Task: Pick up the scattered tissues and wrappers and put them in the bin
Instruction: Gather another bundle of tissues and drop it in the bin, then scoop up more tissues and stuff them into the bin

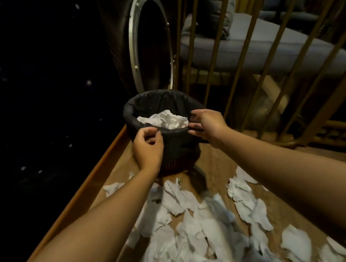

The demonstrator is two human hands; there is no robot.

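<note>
Bin [169,144]: stood at the far end of the wooden table [217,164], black liner folded over its rim, white tissue inside.
Left hand [147,148]: fingers curled at the near rim, seemingly pinching the liner; exact hold unclear.
Right hand [206,123]: fingers partly open, touching the rim's right side, holding nothing.
Tissues [189,226]: many lay scattered on the table, near the person.
Risk: tugging the liner could tip the bin, or knock it off the nearby table edge.

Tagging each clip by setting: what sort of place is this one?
Probably a dim room in a home, perhaps a bedroom or living area. A grey cushioned seat or mattress lies behind wooden slats, and a small bin lined with a black bag stands on a wooden surface strewn with tissues.
</note>
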